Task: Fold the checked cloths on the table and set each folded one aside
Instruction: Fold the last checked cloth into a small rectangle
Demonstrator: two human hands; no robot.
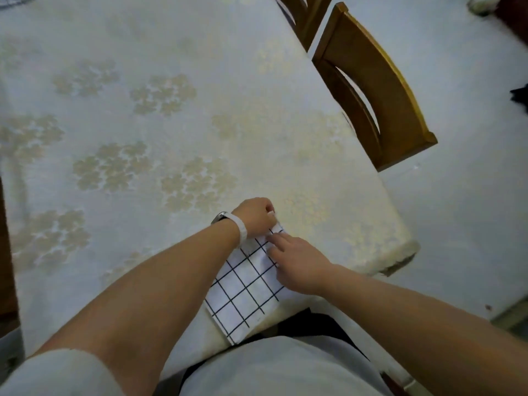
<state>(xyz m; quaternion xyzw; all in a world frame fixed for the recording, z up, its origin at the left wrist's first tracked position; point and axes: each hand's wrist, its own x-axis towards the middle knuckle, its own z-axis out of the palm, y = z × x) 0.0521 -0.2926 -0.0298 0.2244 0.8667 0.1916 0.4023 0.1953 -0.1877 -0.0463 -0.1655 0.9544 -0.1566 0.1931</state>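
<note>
A folded checked cloth (245,284) lay at the counter (143,124) edge. The left hand (255,217) pinched its far corner with closed fingers. The right hand (300,267) pressed on it, fingers spread flat.

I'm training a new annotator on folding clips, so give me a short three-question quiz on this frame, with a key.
1. True or false: the checked cloth lies at the table's near edge, in front of the person.
2. Which wrist wears the white band? A) left B) right C) neither
3. Fill in: the furniture beside the table on the right is a wooden ____.

Key:
1. True.
2. A. It sits on the left wrist, just behind the left hand, which pinches the cloth's far corner while the right hand rests on the cloth.
3. Chair.
</note>
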